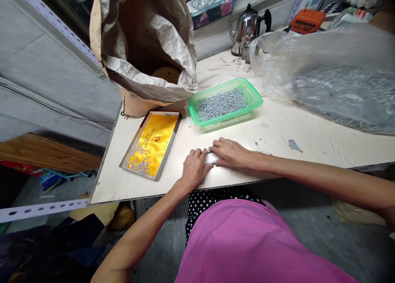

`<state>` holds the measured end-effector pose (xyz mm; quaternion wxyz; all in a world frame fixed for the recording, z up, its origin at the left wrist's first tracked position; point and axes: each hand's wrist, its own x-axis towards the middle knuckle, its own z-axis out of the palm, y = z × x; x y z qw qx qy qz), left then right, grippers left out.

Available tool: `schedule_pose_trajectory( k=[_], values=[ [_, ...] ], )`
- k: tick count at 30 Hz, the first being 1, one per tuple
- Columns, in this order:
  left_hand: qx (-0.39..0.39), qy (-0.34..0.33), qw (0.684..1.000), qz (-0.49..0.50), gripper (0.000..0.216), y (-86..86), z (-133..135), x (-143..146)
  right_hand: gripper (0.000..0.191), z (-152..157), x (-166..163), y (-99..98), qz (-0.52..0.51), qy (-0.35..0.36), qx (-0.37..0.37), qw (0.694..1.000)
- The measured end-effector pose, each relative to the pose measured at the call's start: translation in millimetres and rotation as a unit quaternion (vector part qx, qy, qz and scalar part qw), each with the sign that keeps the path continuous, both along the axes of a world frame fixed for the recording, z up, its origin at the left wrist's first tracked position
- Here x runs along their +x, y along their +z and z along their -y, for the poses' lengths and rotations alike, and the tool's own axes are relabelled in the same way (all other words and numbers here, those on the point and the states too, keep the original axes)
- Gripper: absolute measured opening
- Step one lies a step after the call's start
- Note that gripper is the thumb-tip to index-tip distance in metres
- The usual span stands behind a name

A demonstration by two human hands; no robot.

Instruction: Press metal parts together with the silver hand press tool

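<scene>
Near the front edge of the table, my left hand (194, 166) and my right hand (232, 153) close on the two ends of a short, flat, silver-grey piece (211, 158). Its middle shows between my fingers; the ends are covered, so its exact kind is unclear. To the left lies a shallow tray (168, 153) with a yellow lining, small metal pins (142, 165) heaped in its near-left part. Beyond my hands stands a green plastic basket (228, 119) full of small silver pins (222, 104).
A large open woven sack (148, 89) stands at the back left. On the right, a clear plastic bag (324, 85) holds many metal parts. A steel kettle (247, 29), an orange battery-like block (307, 21) and a blue basket (216, 11) are at the back.
</scene>
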<state>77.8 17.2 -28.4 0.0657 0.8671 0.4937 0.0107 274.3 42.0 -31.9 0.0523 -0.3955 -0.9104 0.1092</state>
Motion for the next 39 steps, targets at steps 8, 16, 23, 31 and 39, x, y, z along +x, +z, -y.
schedule_pose_trajectory(
  k=[8, 16, 23, 31, 39],
  values=[
    [0.049, -0.059, 0.993, 0.094, 0.053, -21.7, 63, 15, 0.022, -25, 8, -10.7, -0.034, -0.006, 0.000, 0.999],
    [-0.012, -0.035, 0.987, 0.158, 0.055, -24.8, 75, 21, 0.014, -51, -17, -11.5, -0.017, -0.077, 0.059, 0.995],
    [-0.045, -0.058, 0.979, 0.193, 0.044, -25.3, 82, 17, 0.007, -8, -84, 8.6, -0.037, 0.201, 0.053, 0.978],
    [0.084, -0.087, 0.962, 0.244, 0.019, 16.5, 99, -57, 0.010, 4, -104, -7.9, -0.131, 0.314, 0.039, 0.939],
    [0.195, 0.225, 0.954, 0.026, 0.025, 37.1, 2, -186, 0.016, -20, -72, 36.6, -0.399, 0.084, 0.124, 0.904]
  ],
)
